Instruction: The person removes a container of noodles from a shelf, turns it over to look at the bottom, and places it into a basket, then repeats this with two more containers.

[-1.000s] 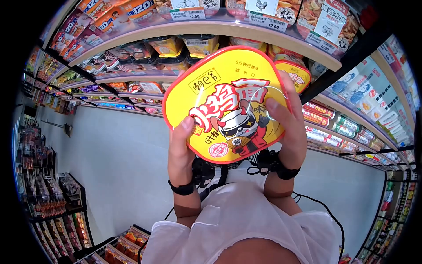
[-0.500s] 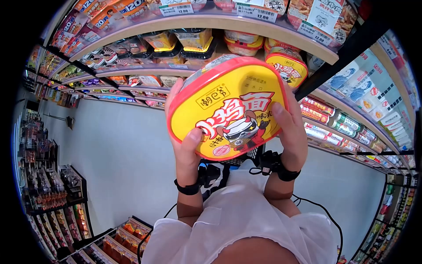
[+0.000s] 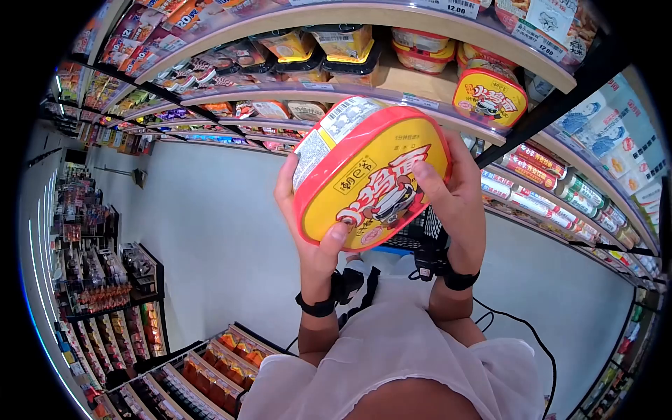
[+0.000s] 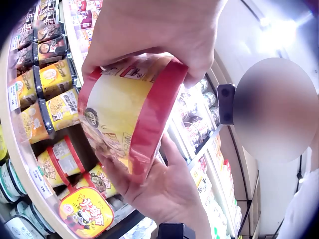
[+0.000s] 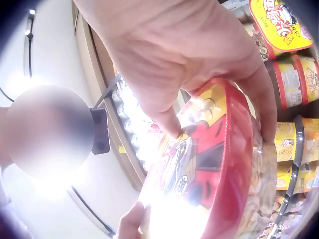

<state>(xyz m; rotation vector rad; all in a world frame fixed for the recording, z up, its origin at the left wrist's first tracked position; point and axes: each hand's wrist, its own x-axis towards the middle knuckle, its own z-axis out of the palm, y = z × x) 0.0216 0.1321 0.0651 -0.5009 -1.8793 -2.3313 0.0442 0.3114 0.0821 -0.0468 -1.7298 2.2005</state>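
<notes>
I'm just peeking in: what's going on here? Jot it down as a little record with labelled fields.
Setting: shop aisle, stocked shelves
Held item: yellow-and-red tub, tilted, printed lid facing the head camera
Left hand: grips the tub, thumb on the lid
Right hand: grips the opposite side, thumb also on the lid
Similar item: matching yellow-and-red tub on the shelf
Also shelved: yellow tubs with black rims

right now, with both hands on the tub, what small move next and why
Probably turn the tub to bring its printed side label upward: the left hand and right hand both grip it, and the label shows at a slant.
</notes>
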